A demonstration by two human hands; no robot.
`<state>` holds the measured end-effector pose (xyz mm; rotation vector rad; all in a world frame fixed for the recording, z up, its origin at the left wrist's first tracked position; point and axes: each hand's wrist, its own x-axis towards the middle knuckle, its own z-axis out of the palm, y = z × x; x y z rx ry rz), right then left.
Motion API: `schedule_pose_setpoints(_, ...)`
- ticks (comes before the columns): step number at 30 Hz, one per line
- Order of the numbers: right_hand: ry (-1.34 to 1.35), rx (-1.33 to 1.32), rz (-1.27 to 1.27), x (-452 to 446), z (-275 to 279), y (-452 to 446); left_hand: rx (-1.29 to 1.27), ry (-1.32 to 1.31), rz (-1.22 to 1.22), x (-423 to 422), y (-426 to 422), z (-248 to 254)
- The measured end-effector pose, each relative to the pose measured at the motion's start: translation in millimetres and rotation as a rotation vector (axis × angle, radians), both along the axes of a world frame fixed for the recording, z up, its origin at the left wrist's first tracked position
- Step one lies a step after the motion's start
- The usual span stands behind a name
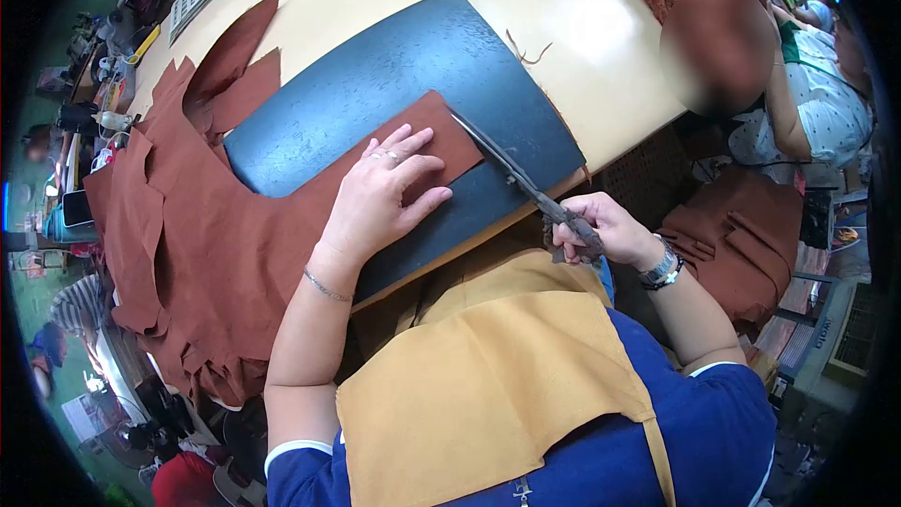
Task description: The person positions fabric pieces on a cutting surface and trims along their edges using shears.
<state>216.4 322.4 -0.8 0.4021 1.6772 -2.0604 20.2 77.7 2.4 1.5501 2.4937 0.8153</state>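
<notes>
A large sheet of reddish-brown leather spreads over the left of the table, and a straight-edged part of it reaches onto a dark cutting board. My left hand lies on that part with its fingers spread. My right hand is wrapped round the handles of long shears. Their handles look bound in dark, ragged wrapping. The blades point up and left, and their tips meet the leather's right edge near its far corner. Whether the blades are parted I cannot tell.
The pale table extends behind the board, with thin brown scraps on it. More brown leather is piled at the right. A calculator-like keypad lies far left. Another person in a patterned top sits at the right.
</notes>
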Motion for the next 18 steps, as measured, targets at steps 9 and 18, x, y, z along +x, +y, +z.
schedule_pose_setpoints(9,0.013,0.009,-0.031,-7,4,-7,0.006,-0.004,-0.046,8,3,2)
schedule_pose_setpoints(18,0.01,-0.011,-0.048,-2,-4,-4,0.015,0.001,-0.077,9,3,1)
